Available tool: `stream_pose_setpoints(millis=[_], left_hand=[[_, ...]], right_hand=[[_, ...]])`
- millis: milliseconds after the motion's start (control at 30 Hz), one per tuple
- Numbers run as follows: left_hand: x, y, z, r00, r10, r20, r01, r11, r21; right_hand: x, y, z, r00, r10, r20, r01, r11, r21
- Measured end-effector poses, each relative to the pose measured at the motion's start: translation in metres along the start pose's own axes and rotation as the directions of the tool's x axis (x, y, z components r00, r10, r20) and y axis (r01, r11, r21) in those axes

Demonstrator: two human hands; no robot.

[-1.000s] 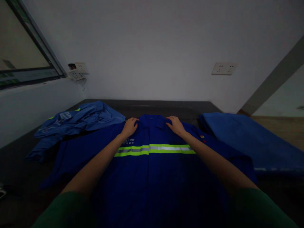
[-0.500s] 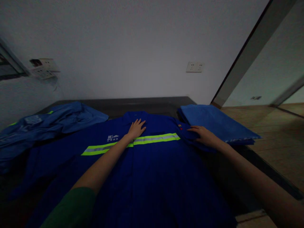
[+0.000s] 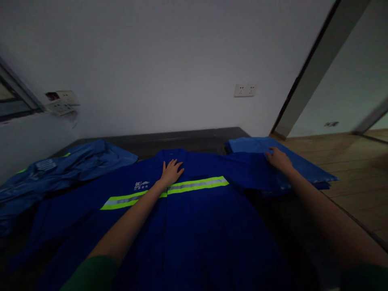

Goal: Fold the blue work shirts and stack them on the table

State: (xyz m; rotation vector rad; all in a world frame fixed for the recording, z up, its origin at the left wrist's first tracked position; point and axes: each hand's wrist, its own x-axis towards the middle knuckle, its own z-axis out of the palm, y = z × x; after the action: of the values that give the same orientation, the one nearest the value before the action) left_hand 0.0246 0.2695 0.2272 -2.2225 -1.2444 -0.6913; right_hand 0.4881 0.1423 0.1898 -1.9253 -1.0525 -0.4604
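Head view: the blue jacket (image 3: 209, 226) lies front up on the dark table (image 3: 148, 142), collar toward the wall. The person's left hand (image 3: 171, 173) rests flat on the chest, fingers spread, apparently to steady it; the right hand (image 3: 279, 161) appears to pinch the end of the sleeve (image 3: 250, 165), drawn out over folded blue cloth (image 3: 303, 166). A crumpled garment (image 3: 81, 163) borders the other sleeve. Dark tabletop shows beyond the collar and below the held sleeve, leaving some room.
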Motion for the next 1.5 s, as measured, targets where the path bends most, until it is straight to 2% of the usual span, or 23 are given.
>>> stream_pose_setpoints(millis=[100,200,267,333,433,500,567,667,800,967,1100,1300,1400,1500], left_hand=[[0.022,0.006,-0.003,0.999,0.023,-0.049,-0.023,1.000,0.007],[0.047,0.018,0.001,0.999,0.040,-0.015,-0.040,0.999,0.009],[0.058,0.025,0.007,0.999,0.026,0.021,-0.026,1.000,0.007],[0.063,0.028,0.016,0.999,0.003,0.044,-0.004,1.000,0.017],[0.062,0.027,0.026,0.998,-0.028,0.048,0.025,0.998,0.054],[0.061,0.026,0.029,0.998,-0.047,0.048,0.044,0.996,0.078],[0.060,0.026,0.029,0.997,-0.057,0.051,0.052,0.994,0.092],[0.060,0.027,0.028,0.997,-0.058,0.042,0.054,0.994,0.096],[0.060,0.028,0.028,0.998,-0.056,0.022,0.053,0.994,0.096],[0.059,0.027,0.027,0.999,-0.045,0.028,0.043,0.995,0.087],[0.059,0.026,0.027,0.999,-0.051,0.011,0.050,0.996,0.077],[0.060,0.028,0.029,0.995,-0.101,0.000,0.101,0.993,0.058],[0.060,0.029,0.028,0.995,-0.102,-0.001,0.102,0.993,0.056],[0.059,0.030,0.027,0.994,-0.106,-0.010,0.106,0.992,0.065]], right_hand=[[-0.016,-0.009,0.001,0.999,-0.051,-0.013,0.050,0.996,-0.074],[-0.031,-0.035,0.003,0.963,-0.268,-0.029,0.258,0.947,-0.192],[-0.035,-0.049,0.010,0.924,-0.381,0.033,0.379,0.903,-0.201],[-0.035,-0.052,0.024,0.903,-0.410,0.133,0.428,0.886,-0.176],[-0.033,-0.037,0.050,0.900,-0.360,0.246,0.403,0.901,-0.159],[-0.033,-0.025,0.063,0.903,-0.343,0.258,0.392,0.905,-0.167],[-0.030,-0.020,0.065,0.910,-0.334,0.244,0.382,0.906,-0.184],[-0.017,-0.036,0.051,0.916,-0.340,0.215,0.379,0.908,-0.179],[0.012,-0.080,0.035,0.917,-0.348,0.196,0.363,0.931,-0.043],[0.035,-0.117,0.058,0.904,-0.316,0.288,0.323,0.946,0.026],[0.046,-0.122,0.072,0.898,-0.275,0.344,0.266,0.961,0.076],[0.068,-0.115,0.066,0.872,-0.272,0.407,0.218,0.960,0.176],[0.071,-0.120,0.068,0.895,-0.232,0.380,0.200,0.972,0.123],[0.062,-0.128,0.077,0.929,-0.189,0.318,0.193,0.981,0.020]])
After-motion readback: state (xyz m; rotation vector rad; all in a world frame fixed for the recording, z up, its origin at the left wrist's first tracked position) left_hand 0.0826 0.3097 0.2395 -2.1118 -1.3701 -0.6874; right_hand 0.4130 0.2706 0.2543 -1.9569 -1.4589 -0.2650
